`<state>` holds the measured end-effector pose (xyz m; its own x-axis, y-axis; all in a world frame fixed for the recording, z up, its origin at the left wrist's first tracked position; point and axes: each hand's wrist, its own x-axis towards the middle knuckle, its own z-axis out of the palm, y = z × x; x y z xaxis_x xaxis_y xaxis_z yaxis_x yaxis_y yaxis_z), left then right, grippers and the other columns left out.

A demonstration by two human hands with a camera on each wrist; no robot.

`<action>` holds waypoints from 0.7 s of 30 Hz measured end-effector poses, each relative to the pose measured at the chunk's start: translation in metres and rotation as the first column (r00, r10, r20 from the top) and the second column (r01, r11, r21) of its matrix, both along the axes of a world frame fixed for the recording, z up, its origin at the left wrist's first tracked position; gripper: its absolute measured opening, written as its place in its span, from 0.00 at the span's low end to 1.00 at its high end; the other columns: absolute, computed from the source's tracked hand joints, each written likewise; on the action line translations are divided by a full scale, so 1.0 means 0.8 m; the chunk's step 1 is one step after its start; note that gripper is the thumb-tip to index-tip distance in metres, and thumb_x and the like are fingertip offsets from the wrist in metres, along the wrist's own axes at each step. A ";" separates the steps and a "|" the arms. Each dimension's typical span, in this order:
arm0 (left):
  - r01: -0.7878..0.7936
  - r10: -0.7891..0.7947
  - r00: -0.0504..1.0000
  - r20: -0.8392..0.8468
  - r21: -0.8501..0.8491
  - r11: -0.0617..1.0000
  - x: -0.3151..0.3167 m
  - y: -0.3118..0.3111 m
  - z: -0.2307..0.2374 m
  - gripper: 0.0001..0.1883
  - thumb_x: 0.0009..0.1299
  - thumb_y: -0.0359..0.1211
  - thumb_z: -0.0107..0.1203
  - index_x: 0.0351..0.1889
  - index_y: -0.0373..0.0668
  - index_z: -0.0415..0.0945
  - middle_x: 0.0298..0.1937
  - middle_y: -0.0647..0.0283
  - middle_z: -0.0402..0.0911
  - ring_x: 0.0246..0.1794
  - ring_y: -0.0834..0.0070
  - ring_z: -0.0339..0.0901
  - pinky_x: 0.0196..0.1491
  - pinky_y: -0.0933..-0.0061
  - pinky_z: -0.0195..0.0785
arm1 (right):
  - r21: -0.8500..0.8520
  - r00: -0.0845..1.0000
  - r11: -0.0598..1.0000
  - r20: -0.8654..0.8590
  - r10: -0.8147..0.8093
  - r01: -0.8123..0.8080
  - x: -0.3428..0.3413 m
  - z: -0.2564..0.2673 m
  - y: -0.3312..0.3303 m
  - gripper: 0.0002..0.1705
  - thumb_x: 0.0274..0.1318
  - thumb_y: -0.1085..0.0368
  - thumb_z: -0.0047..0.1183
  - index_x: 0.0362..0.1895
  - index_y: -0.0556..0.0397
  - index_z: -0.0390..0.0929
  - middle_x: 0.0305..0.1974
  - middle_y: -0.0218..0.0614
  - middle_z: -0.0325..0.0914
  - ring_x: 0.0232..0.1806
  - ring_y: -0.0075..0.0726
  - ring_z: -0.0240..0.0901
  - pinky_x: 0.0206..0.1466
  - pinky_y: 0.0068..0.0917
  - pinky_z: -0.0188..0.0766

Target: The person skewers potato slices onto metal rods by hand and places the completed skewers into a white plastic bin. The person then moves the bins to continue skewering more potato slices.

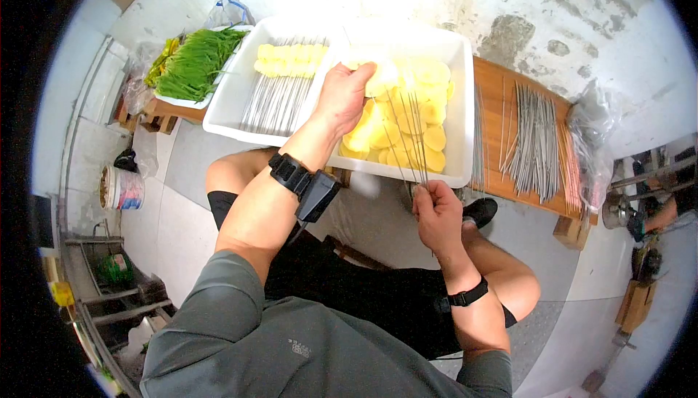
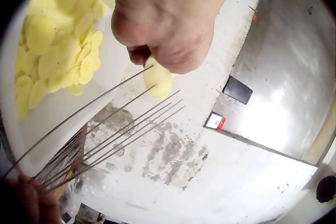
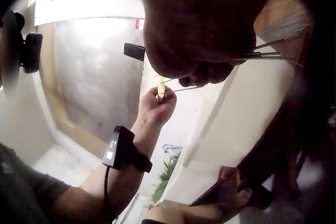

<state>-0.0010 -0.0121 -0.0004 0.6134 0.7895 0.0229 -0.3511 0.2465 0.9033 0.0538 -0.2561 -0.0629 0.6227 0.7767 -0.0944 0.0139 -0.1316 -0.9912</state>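
My left hand [image 1: 343, 100] pinches a pale yellow slice, looking like potato [image 2: 159, 83], between thumb and fingers above the right part of a white tub. My right hand [image 1: 438, 212] grips several thin metal skewers [image 1: 416, 133] near their lower ends, fanned out with the points toward the left hand. In the left wrist view two skewer points overlap the slice, while the other points stand apart from it. A heap of loose yellow slices [image 1: 396, 133] lies under both the skewers and the left hand. In the right wrist view the slice [image 3: 161, 86] shows edge-on.
Left of the heap, a white tub [image 1: 218, 118] holds rows of skewers threaded with yellow slices [image 1: 291, 60]. Green vegetables [image 1: 200, 63] fill a tray farther left. On the wooden board [image 1: 494, 93] at right lie many bare skewers [image 1: 534, 140], beside a clear plastic bag [image 1: 596, 125].
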 end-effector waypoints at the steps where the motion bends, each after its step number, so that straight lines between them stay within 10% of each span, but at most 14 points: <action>1: 0.003 -0.003 1.000 0.002 0.001 1.000 0.000 0.000 -0.001 0.13 0.71 0.28 0.46 0.53 0.37 0.71 0.48 0.61 0.79 0.45 0.73 0.79 0.47 0.71 0.74 | -0.001 1.000 1.000 -0.001 0.003 -0.003 0.000 0.001 -0.001 0.09 0.61 0.64 0.52 0.33 0.59 0.74 0.19 0.29 0.72 0.21 0.20 0.66 0.26 0.22 0.65; 21: 0.010 -0.009 1.000 -0.017 0.097 0.995 0.015 -0.014 -0.012 0.14 0.71 0.27 0.46 0.54 0.37 0.71 0.50 0.62 0.78 0.47 0.74 0.77 0.50 0.72 0.71 | 0.021 0.987 1.000 -0.158 -0.002 0.006 0.012 0.013 0.002 0.09 0.62 0.65 0.51 0.32 0.57 0.74 0.20 0.25 0.70 0.21 0.16 0.63 0.24 0.19 0.61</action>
<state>0.0109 -0.0234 -0.0098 0.6217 0.7782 0.0889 -0.3341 0.1609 0.9287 0.0631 -0.2546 -0.0524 0.6043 0.7771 -0.1758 -0.1441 -0.1104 -0.9834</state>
